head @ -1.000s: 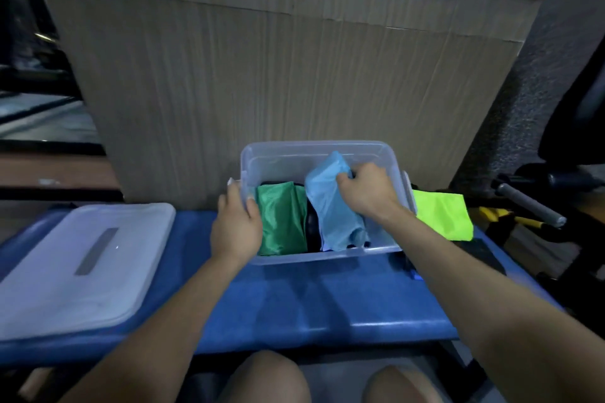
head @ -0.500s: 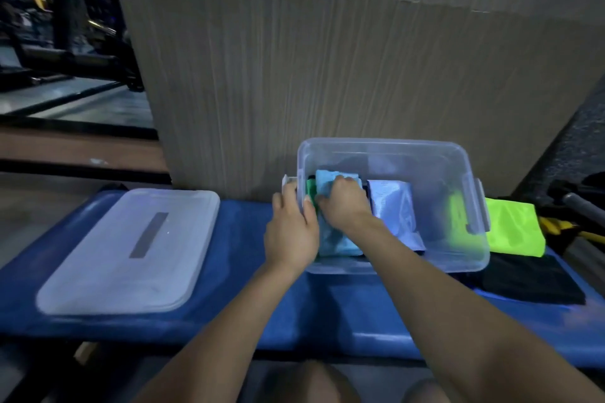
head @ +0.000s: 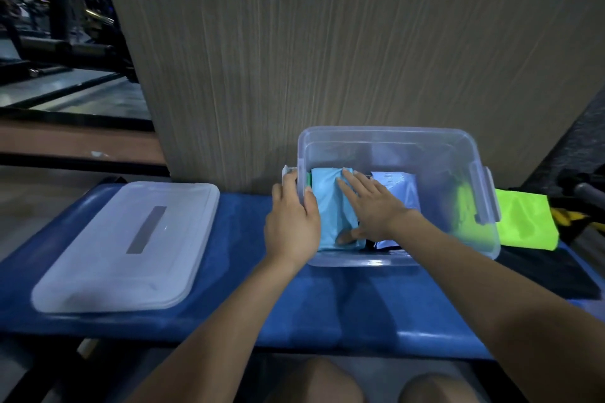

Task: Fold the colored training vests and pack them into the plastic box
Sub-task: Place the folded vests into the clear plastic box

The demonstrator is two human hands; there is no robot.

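your left hand (head: 292, 225) grips the left rim of the clear plastic box (head: 386, 135), with the thumb inside and the other fingers curled over the outside wall. your right hand (head: 371, 207) lies flat on the folded light blue vest (head: 330, 206), its fingers (head: 348, 188) straight and spread, pressing the cloth down. this vest stands in the left end of the box, just beside your left hand. a thin edge of a green vest (head: 308, 180) shows between it and the left wall. to the right of your right hand a pale blue-white folded vest (head: 397, 184) lies in the middle of the box; the right end holds no vest. the box stands on the padded blue surface (head: 248, 297), toward its far right part. a neon yellow-green vest (head: 523, 222) lies outside the box near the right edge of the surface, on top of a black cloth (head: 553, 275). the translucent plastic lid (head: 124, 245) lies flat on the left part of the surface, well apart from the box.
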